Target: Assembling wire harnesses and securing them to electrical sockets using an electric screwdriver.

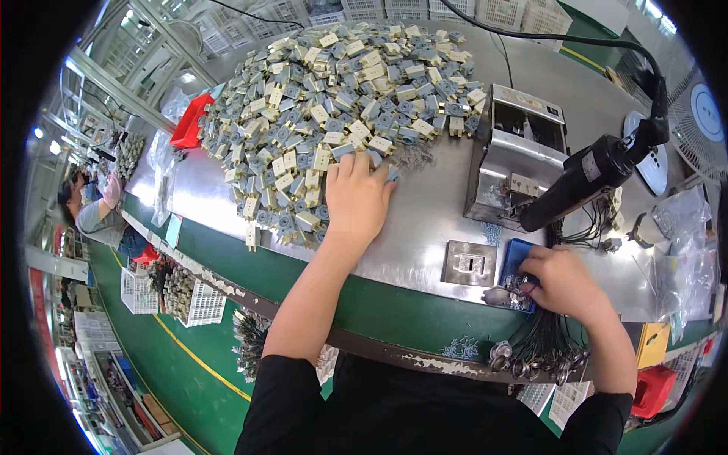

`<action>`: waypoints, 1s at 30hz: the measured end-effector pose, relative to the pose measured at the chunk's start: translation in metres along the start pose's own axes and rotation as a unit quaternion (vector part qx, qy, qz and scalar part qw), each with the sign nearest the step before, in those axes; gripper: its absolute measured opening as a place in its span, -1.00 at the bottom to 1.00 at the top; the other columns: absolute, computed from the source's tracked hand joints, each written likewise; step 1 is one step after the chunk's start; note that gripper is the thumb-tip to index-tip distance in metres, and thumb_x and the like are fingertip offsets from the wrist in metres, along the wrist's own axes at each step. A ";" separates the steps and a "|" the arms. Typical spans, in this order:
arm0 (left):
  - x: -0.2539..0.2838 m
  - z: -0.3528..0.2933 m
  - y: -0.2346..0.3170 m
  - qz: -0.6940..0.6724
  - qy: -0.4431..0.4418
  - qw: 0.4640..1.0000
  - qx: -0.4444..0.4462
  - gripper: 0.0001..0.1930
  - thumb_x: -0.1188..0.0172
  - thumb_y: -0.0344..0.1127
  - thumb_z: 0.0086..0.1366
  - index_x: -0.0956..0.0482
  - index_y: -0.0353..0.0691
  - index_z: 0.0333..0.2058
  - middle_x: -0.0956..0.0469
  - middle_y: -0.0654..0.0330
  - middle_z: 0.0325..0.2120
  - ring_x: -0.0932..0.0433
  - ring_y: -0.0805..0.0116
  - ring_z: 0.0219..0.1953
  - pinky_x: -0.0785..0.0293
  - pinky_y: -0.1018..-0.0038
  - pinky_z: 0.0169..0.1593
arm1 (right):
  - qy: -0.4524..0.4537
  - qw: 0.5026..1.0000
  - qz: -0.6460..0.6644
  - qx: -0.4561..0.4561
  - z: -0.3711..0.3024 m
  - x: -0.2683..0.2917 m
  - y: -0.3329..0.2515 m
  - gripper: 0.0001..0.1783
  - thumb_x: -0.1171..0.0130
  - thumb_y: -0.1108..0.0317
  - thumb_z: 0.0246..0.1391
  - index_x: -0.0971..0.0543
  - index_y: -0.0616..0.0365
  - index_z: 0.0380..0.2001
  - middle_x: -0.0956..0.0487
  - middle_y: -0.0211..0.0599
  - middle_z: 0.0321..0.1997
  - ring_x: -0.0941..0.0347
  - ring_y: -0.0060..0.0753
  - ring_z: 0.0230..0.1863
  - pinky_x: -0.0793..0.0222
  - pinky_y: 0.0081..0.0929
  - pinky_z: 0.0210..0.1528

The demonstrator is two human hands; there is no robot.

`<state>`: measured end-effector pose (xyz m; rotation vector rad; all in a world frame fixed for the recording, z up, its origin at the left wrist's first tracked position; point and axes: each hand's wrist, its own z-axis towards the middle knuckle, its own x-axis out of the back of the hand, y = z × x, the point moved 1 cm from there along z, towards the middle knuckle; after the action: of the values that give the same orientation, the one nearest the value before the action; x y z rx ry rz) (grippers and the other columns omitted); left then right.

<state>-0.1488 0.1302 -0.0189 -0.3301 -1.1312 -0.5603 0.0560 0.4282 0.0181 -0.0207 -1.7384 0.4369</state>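
My left hand (356, 199) reaches onto the near edge of a big heap of grey-and-cream plastic pieces with brass-coloured metal parts (326, 114). Its fingers bend over the heap, closed around a grey piece (393, 173) that shows partly beside the thumb. My right hand (560, 279) dips into a small blue tray (517, 252) near the table's front edge. Its fingers are pinched together, and whatever they hold is hidden. Small shiny metal parts (522, 300) lie in the tray. Left of it sits a square metal plate with a slot (470, 264).
A metal bench machine (517, 155) with a black cylindrical tool (580, 182) stands beyond the tray. Small screws (461, 348) and a bundle of black wires (547, 341) are at the front ledge. A red bin (192, 121) borders the heap. A co-worker (95, 212) sits far left.
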 end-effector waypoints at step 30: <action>0.023 -0.056 0.051 -0.870 -0.199 0.421 0.164 -0.30 -0.28 -0.36 0.42 -0.17 -0.23 0.45 -0.57 -0.02 0.05 -0.71 0.05 0.00 -0.71 0.51 -0.22 | 0.031 0.987 0.157 0.013 0.001 0.003 0.002 -0.73 -0.13 0.71 -0.14 -0.61 0.30 -0.29 -0.60 -0.05 -0.31 -0.62 0.04 -0.26 -0.56 -0.19 -0.18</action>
<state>-0.0697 0.1373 -0.0182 1.4556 -1.7157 -2.1109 0.0539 0.4308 0.0201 -0.2900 -1.6725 0.6830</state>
